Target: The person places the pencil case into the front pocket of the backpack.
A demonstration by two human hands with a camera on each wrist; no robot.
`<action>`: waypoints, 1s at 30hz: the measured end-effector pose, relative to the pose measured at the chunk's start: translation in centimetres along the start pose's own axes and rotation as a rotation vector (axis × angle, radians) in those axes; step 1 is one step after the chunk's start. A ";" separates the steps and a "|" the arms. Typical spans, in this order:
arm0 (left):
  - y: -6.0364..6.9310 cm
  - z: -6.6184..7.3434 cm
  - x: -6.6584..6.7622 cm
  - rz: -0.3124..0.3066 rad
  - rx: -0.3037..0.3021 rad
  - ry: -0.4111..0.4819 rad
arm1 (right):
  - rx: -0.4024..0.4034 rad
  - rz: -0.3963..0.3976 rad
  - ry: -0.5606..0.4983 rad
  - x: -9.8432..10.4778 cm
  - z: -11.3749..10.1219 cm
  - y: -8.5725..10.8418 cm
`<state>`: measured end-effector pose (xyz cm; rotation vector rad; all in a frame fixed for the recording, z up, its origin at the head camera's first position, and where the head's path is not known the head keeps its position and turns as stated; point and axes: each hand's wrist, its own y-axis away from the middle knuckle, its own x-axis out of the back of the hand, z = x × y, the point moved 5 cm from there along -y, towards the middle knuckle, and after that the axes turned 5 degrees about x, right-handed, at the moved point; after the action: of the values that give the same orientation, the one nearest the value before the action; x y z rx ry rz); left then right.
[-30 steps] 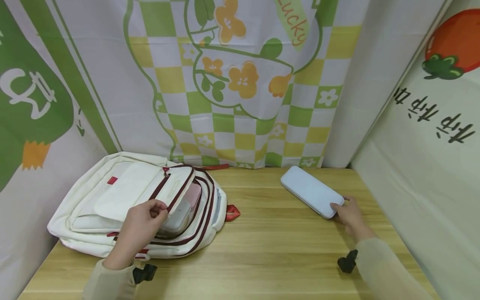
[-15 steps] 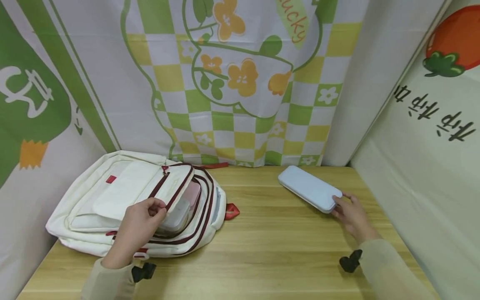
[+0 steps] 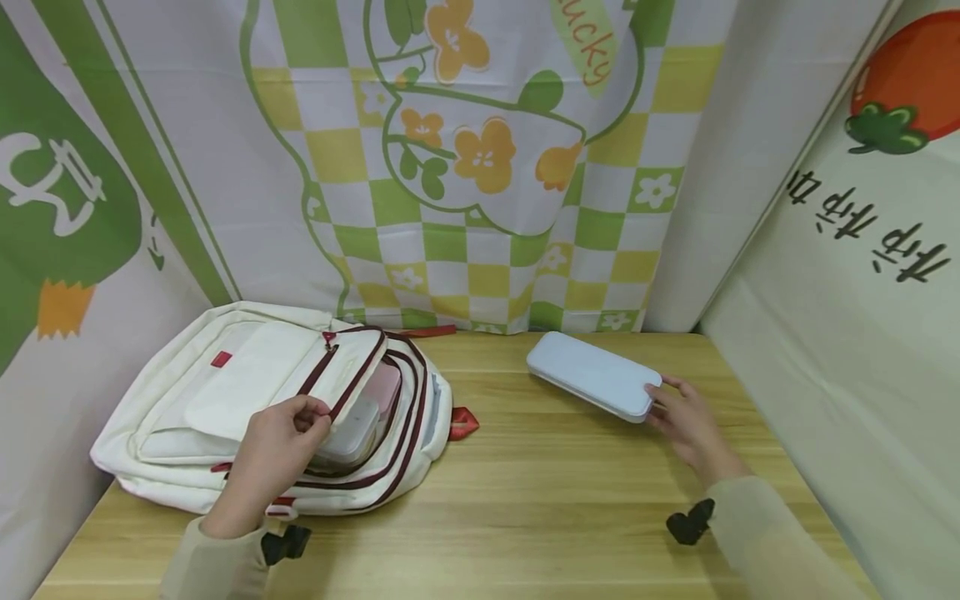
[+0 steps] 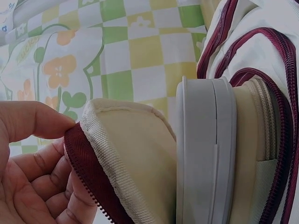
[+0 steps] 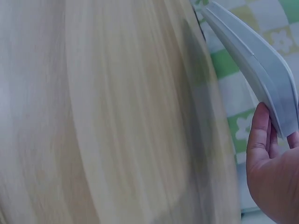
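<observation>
A white backpack (image 3: 172,417) with maroon zips lies on the left of the table, its front pocket unzipped. My left hand (image 3: 281,446) pinches the maroon zip edge of the pocket flap (image 4: 131,140) between thumb and fingers, holding it away from the opening. Inside the pocket sit a translucent greyish box (image 3: 351,433) and a pink box (image 3: 385,387). On the right, my right hand (image 3: 690,429) grips the near right end of a pale blue oblong case (image 3: 592,371). In the right wrist view the case is raised off the table, its shadow below.
The wooden table (image 3: 540,500) stretches between the backpack and the case. A checked, flowered curtain (image 3: 480,275) hangs at its back edge, and printed cloth (image 3: 847,333) closes the right side. A red strap loop (image 3: 463,423) sticks out from the backpack.
My right hand has lifted the pale blue case and carried it left, towards the backpack. My left hand keeps its hold on the flap, hardly moving.
</observation>
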<state>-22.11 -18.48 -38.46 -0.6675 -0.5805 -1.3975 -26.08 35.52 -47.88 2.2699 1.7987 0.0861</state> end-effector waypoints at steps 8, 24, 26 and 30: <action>0.0 0.0 0.1 0.003 -0.003 -0.003 | -0.011 -0.047 -0.033 -3.1 -0.9 0.6; -0.2 0.1 0.5 0.020 -0.021 -0.004 | 0.047 -0.227 -0.062 -11.4 -2.2 1.1; -0.2 0.1 0.5 0.018 -0.018 -0.004 | 0.041 -0.236 -0.065 -12.3 -2.2 1.1; -0.1 0.1 0.5 0.019 -0.016 -0.002 | 0.035 -0.257 -0.084 -14.1 -1.9 1.0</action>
<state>-22.21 -18.78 -38.01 -0.6858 -0.5644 -1.3854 -28.91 21.95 -44.34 2.0112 2.0428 -0.0858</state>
